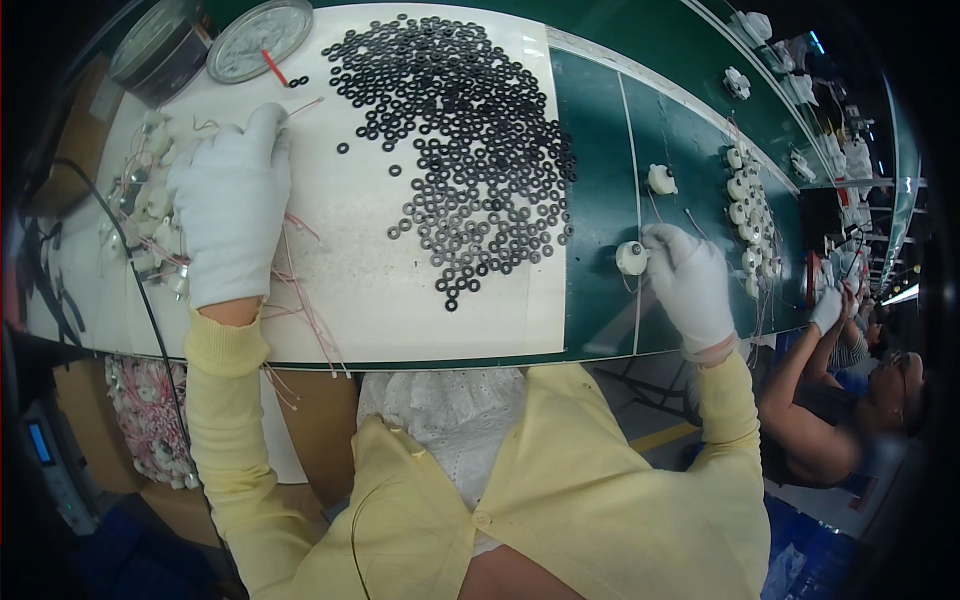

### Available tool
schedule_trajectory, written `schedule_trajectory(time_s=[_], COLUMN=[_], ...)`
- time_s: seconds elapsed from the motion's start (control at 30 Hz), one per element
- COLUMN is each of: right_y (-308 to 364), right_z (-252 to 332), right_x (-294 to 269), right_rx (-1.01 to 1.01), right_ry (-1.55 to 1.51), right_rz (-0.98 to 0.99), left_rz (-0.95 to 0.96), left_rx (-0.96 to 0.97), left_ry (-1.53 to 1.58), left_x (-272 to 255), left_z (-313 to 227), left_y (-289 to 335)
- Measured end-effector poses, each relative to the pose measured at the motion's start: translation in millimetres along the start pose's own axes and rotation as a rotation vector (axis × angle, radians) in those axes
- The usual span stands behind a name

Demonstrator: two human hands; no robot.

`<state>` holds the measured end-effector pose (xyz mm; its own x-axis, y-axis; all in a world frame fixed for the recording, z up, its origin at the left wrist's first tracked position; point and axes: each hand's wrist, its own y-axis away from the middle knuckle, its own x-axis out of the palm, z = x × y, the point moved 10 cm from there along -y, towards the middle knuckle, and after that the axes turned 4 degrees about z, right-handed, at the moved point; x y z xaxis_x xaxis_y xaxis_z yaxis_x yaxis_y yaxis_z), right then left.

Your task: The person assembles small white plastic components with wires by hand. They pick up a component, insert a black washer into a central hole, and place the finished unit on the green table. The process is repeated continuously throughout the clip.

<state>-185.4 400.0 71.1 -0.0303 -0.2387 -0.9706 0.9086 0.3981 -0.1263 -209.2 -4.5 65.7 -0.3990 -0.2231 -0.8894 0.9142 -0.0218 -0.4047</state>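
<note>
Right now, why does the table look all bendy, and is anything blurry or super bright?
In the head view, the wide fisheye lens bows the table's edges and the picture's corners go black; in that same view, a lamp at far right glows white, a co-worker looks tilted and partly blurry, and the black rings look fairly clear.

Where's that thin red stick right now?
In the head view, the thin red stick lies at upper left, beyond your white-gloved left hand, overlapping a round translucent lid, its near end by two small black rings.
</note>
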Motion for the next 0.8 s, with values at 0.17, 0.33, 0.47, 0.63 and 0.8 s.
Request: schedule_trajectory(time_s=[0.17, 0.33, 0.47, 0.63, 0.8], right_y=[1, 5, 0, -17, -18], right_z=[32, 49, 31, -9, 46], right_x=[-33, -13, -19, -46, -85], right_rx=[-0.068, -0.193, -0.224, -0.008, 0.019], right_ry=[0.035, 0.194, 0.358, 0.176, -0.381], right_rz=[-0.166, -0.122, -0.176, -0.118, -0.191], left_rz=[0.11, -0.032, -0.213, -0.212, -0.328], left_rx=[-0.063, 0.042, 0.135, 0.035, 0.145], left_ry=[-0.045, 0.08, 0.274, 0.633, 0.86], left_x=[4, -13, -60, -98, -147], left_z=[-1, -3, -8, 1, -20], left_y=[-2, 2, 5, 27, 42])
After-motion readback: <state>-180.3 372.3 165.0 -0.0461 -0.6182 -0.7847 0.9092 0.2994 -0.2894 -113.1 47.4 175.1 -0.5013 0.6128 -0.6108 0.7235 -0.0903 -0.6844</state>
